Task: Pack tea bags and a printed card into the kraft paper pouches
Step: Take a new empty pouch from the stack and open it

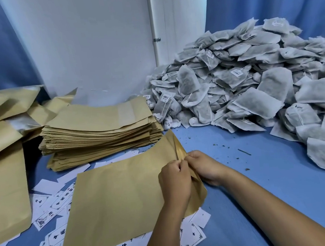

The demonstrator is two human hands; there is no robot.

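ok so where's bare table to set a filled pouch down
Bare blue table lies right of the hands, between the held pouch and the tea bag heap, with only crumbs. Left is crowded: printed cards and the pouch stack.

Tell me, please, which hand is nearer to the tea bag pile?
Right. The right hand pinches the pouch mouth on the side facing the tea bag pile; the left hand pinches it just beside, farther from the pile.
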